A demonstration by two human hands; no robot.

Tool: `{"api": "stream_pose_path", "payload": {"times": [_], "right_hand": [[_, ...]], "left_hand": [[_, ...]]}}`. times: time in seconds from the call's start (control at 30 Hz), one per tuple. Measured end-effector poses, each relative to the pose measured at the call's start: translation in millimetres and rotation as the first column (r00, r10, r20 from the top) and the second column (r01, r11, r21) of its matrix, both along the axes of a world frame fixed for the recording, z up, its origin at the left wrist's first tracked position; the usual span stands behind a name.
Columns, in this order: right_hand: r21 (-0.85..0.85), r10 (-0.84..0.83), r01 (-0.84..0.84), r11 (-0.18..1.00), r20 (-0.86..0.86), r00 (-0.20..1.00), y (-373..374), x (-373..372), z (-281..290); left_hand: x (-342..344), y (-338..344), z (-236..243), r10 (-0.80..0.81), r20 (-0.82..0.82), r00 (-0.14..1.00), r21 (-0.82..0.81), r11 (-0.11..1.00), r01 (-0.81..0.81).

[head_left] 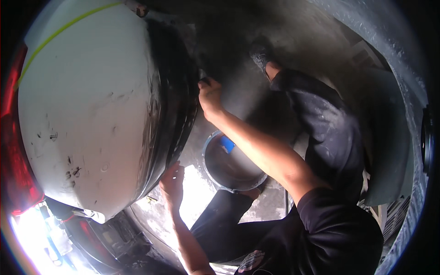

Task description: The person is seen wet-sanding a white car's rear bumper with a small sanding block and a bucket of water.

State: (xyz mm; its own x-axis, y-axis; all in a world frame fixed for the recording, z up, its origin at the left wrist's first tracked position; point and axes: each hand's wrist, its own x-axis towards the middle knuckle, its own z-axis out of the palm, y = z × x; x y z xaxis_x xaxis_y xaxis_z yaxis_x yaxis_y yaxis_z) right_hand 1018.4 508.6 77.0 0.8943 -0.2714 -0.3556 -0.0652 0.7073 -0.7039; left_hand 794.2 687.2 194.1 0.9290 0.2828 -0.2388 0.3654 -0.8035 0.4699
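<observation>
A large white car body panel (pixel 96 105) with a black lower section (pixel 172 87) fills the left side. Dark smudges and scuffs mark its white face. My right hand (pixel 211 97) is at the far part of the black edge, its fingers curled around something small and dark that I cannot make out. Lower down, my left hand (pixel 172 182) is against the near part of the same edge. Its fingertips are partly hidden there, so their grip does not show.
A round bucket (pixel 205 160) of cloudy water stands between my legs, a blue sponge (pixel 227 144) inside. Yellow-green tape (pixel 68 24) crosses the panel's top, with a red tail light (pixel 13 151) at far left. Translucent plastic sheeting (pixel 403 68) hangs on the right.
</observation>
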Motion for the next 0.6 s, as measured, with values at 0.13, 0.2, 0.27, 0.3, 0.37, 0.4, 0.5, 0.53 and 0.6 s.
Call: {"api": "stream_pose_path", "payload": {"times": [0.13,0.2,0.27,0.3,0.37,0.4,0.5,0.53,0.6], "right_hand": [[-0.316,-0.085,0.133,0.94,0.161,0.983,19.9,1.8,-10.1],[-0.386,-0.211,0.228,0.894,0.087,0.974,50.1,-5.2,6.3],[-0.165,0.027,-0.035,0.986,-0.05,0.998,69.3,-33.3,42.9],[-0.161,-0.046,0.041,0.986,-0.029,0.999,71.8,-34.1,26.4],[-0.144,-0.11,0.108,0.984,-0.005,0.994,69.2,-20.2,19.2],[-0.108,-0.004,-0.008,0.994,-0.113,0.994,60.4,2.2,22.5],[0.111,0.135,-0.112,0.987,-0.22,0.966,34.9,26.7,18.6],[0.069,0.1,-0.087,0.994,-0.197,0.975,31.5,17.5,-0.4],[0.25,0.066,-0.016,0.968,-0.193,0.979,50.7,-32.7,25.6]], "left_hand": [[11.2,-26.7,0.8,0.031,-0.014,0.999,-0.065,0.997,-0.031],[8.7,-26.3,-6.9,0.013,0.005,1.0,-0.081,0.997,-0.012],[2.6,-12.6,8.3,0.029,0.045,0.999,-0.056,0.998,-0.027],[7.8,-21.9,7.3,0.007,0.028,1.0,-0.028,1.0,-0.007],[12.8,-29.5,8.4,-0.006,0.014,1.0,0.011,1.0,0.006],[12.9,-29.5,9.5,-0.018,0.037,0.999,-0.007,1.0,0.018],[0.3,-32.1,17.5,-0.011,0.008,1.0,-0.044,0.999,0.011],[6.6,-40.5,14.5,-0.018,-0.018,1.0,-0.064,0.998,0.017],[0.6,-28.9,22.3,0.01,0.008,1.0,-0.042,0.999,-0.01]]}}
